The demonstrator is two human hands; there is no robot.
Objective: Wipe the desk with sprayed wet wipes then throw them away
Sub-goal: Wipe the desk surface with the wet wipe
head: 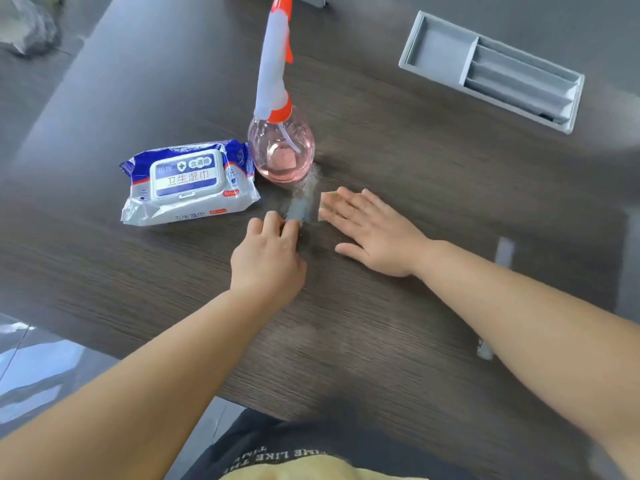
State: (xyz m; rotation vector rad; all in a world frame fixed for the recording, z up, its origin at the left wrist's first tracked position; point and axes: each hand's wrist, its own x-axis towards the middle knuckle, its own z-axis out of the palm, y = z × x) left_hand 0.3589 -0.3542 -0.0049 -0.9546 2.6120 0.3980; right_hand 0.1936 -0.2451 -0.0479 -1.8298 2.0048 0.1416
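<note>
Wet wipe (300, 206): lies flat on the desk (381, 341) between the two hands, just in front of the spray bottle. It is thin, see-through and blurred. Its long axis runs from the bottle's base toward the person.
Left hand (268, 254): fingers bent, pinching the wipe's near end.
Right hand (372, 230): released and flat, fingers straight, with the fingertips pressing the wipe's right edge.
Spray bottle (280, 147): upright, a clear pink body with a white and orange trigger head. It stands beside the pack's right end.
Wipe pack (187, 181): blue and white, lying flat with its lid closed. The lid label reads 卫生湿巾; the smaller print is illegible.
Shirt print (258, 457): seen upside down, partly legible as "LIKE THE".
Grey tray (443, 50): far right, set at a slant, well apart from the hands.
Edges and room: the near desk edge slants across the lower left. Bare desktop extends right of the right hand and between the forearms.
</note>
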